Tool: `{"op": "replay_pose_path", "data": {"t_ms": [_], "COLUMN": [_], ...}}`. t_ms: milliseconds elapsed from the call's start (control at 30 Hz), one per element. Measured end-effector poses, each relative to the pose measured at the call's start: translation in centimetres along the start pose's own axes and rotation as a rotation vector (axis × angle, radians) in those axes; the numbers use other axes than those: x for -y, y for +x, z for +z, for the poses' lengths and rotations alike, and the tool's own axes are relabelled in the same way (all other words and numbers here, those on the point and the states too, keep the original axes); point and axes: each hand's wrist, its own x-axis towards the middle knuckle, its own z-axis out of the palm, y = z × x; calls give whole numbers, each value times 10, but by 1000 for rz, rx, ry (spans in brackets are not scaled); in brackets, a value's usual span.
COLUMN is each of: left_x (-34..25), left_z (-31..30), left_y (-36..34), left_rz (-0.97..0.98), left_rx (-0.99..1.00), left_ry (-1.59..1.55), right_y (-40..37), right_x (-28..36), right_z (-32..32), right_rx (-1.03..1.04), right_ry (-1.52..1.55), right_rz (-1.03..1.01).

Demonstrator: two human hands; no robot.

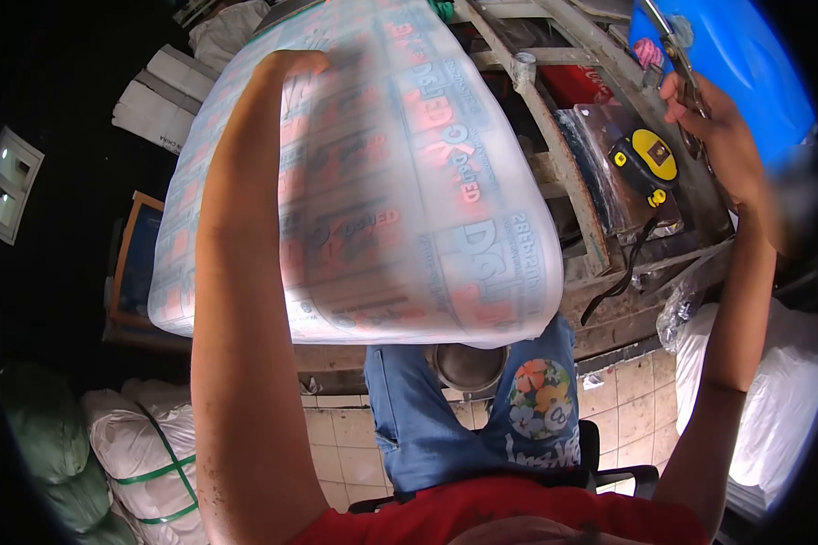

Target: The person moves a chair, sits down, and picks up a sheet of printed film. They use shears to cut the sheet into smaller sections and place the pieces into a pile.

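A large translucent plastic sheet (364, 218), printed with red and blue lettering, spreads across the work surface in front of me and hangs over its near edge. My left hand (295, 65) reaches to the far part of the sheet and touches it. Its fingers are partly hidden at the plastic, so their grip does not show. Off to the right, my right hand (725, 132) is closed around a pair of metal scissors (671, 44), the blades pointing up and away. Below that hand lies a yellow and black tape measure (647, 162).
A blue plastic container (745, 64) stands at the far right. Rusty metal frame bars (545, 118) run beside the sheet. White cartons (159, 100) sit at the left. A strapped white bundle (145, 445) and a white sack (745, 400) flank my legs.
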Motion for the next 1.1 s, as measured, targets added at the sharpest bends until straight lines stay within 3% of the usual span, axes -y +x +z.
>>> {"op": "replay_pose_path", "data": {"t_ms": [200, 267, 300, 367, 400, 467, 600, 700, 833, 933, 1100], "left_x": [5, 7, 13, 20, 27, 39, 46, 52, 62, 43, 44], "left_z": [-2, 0, 0, -1, 11, 13, -25, -58, -70, -90, -99], "left_y": [1, 3, 4, 7, 23, 29, -12, -51, -96, -157, -196], "left_rz": [-15, -5, -3, -16, -81, -66, -39, 76, 338, 392, 468], "left_rx": [-4, 2, 15, 10, -134, -167, -169, -217, -348, -322, -324], "left_ry": [-3, 7, 6, 18, 30, -15, 49, 16, -46, -91, -126], "right_y": [6, -2, -1, -12, -15, -17, -28, -41, -38, -46, -48], "right_x": [-11, -19, -27, -9, -2, 9, 9, 19, 12, 16, -22], "right_z": [-3, -2, -12, -11, -10, -7, 4, 17, 15, 7, -65], "right_rx": [36, -106, -57, -29, -50, 65, 27, 48, 88, 98, -231], "right_ry": [-172, -149, -279, -408, -427, -444, -566, -564, -520, -466, -624], "right_rz": [48, -134, -147, -82, -55, 47, 80, -8, 27, 73, -144]}}
